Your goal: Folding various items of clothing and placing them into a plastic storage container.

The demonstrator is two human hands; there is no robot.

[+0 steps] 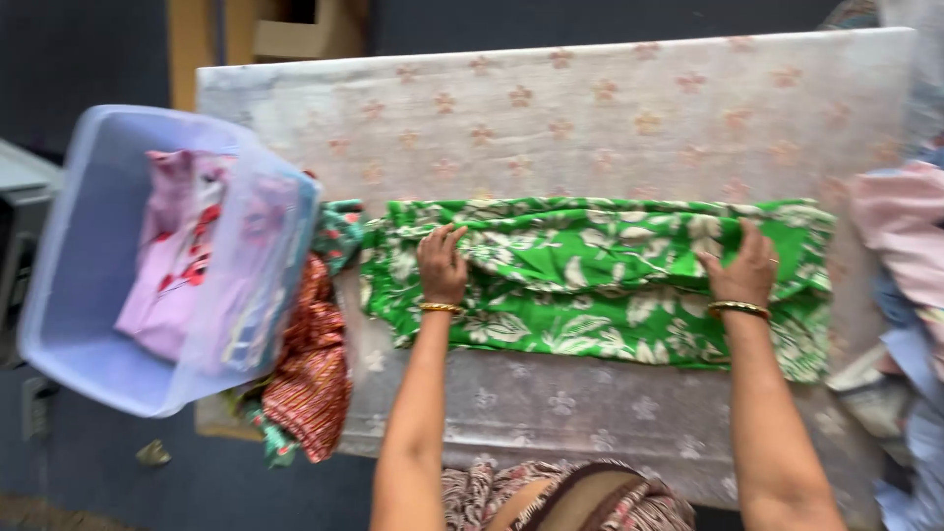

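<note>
A green cloth with white flower print (590,285) lies folded lengthwise across the table (590,108), which has a pale flowered cover. My left hand (442,264) rests on the cloth's left part, fingers gripping a fold. My right hand (742,267) presses and pinches the fold near the cloth's right end. Both wrists wear gold bangles.
A translucent blue plastic tub (88,324) holding pink clothes (177,256) stands at the table's left edge. Red striped and teal cloths (310,379) hang beside it. A pile of pink and blue garments (905,246) lies at the right edge.
</note>
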